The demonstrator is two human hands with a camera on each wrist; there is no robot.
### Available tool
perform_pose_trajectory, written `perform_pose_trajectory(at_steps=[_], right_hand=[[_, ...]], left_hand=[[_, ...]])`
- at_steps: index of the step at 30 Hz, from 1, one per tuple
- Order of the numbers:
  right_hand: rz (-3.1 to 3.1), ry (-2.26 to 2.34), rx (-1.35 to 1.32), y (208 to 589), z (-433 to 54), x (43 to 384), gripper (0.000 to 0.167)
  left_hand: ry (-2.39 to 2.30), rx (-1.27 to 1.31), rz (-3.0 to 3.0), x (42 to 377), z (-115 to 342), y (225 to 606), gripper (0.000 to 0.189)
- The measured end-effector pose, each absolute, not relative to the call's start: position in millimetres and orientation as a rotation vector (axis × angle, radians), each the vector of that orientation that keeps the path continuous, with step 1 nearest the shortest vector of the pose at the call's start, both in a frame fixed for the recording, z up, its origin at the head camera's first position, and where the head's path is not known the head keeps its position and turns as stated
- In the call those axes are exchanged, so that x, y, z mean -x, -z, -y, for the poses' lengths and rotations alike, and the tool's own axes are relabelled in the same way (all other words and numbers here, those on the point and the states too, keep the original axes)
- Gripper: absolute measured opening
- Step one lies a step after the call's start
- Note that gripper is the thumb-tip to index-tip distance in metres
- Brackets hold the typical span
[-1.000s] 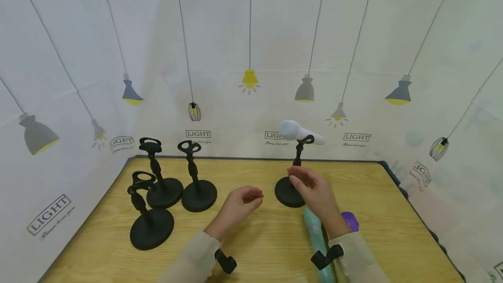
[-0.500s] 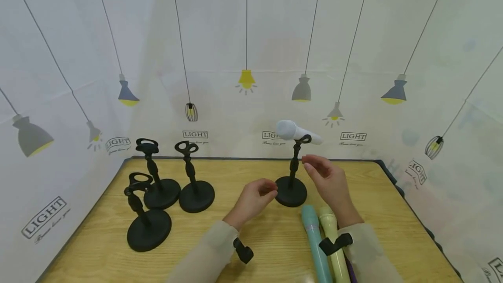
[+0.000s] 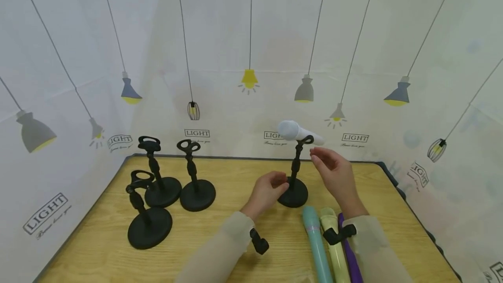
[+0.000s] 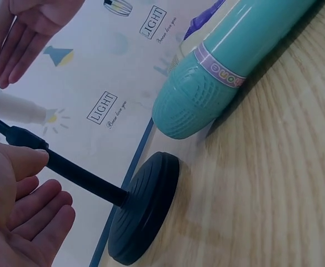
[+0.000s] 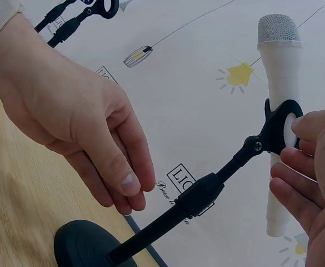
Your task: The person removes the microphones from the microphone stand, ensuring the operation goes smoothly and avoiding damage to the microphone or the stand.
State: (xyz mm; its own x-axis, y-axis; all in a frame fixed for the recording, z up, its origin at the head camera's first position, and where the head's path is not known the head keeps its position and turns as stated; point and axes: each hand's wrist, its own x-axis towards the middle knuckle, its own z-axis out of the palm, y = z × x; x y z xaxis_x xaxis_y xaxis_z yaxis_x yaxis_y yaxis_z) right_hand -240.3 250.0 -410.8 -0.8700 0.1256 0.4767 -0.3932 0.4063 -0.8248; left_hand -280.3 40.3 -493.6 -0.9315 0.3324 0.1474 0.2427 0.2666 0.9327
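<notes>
A white microphone lies tilted in the clip of a black desktop stand, its mesh head pointing left. My right hand is just right of the stand, below the microphone's tail, fingers loosely bent and holding nothing. In the right wrist view, that hand's fingertips overlap the clip's edge; whether they touch cannot be told. My left hand hovers left of the stand's pole, fingers relaxed around no object. Its thumb appears in front of the pole in the left wrist view.
Several things stand or lie on the wooden table. Three black stands with vacant clips are grouped at left. Teal, cream and purple microphones lie side by side at front right. A lamp-printed backdrop encloses the table.
My left hand has moved right, towards the stand's pole. My right hand has moved right and up, away from the pole. The white microphone has stayed in its clip.
</notes>
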Motion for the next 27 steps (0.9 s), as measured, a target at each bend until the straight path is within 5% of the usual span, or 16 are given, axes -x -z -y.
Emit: perform_pose_trajectory(at_steps=[13,27], right_hand=[[2.190,-1.284,-0.112,409,-256,251,0.030],[2.350,-1.217,-0.290,400,-258,262,0.052]], left_hand=[[-1.714,-0.509,-2.477,287,-68,487,0.044],[-1.711,-0.471,-2.508,296,-80,487,0.039]])
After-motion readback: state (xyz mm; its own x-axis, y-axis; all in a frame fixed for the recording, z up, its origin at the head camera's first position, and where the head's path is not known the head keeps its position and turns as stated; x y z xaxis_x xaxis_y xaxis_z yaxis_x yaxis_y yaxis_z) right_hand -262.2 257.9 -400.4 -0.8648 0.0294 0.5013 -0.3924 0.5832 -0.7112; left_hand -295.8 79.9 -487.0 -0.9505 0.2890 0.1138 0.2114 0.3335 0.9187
